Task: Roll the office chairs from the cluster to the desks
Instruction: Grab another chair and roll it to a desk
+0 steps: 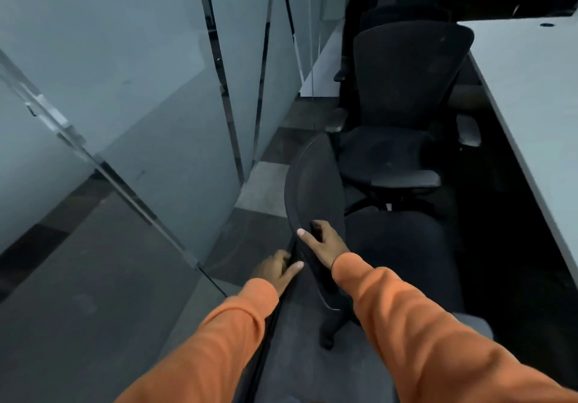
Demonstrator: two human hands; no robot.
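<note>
The office chair [312, 190], at five o'clock, is gripped by its backrest rim. The right hand [327, 244] is curled over that rim, and the left hand [276, 269], at seven o'clock of it, is clasped round the same edge.

The chair back [312, 190] under the fingers [319, 225] of the right hand [325, 243] looks like matt black plastic at the rim, the panel inside it dull and dark, and the sleeves [406, 324] behind are soft orange knit, ribbed at the cuffs. Left of the fingers stand frosted glass panels [140, 74] edged in shiny metal above rough grey carpet [78, 309]; far right of them, the desk [531, 74] is smooth, pale and matt on top.
</note>
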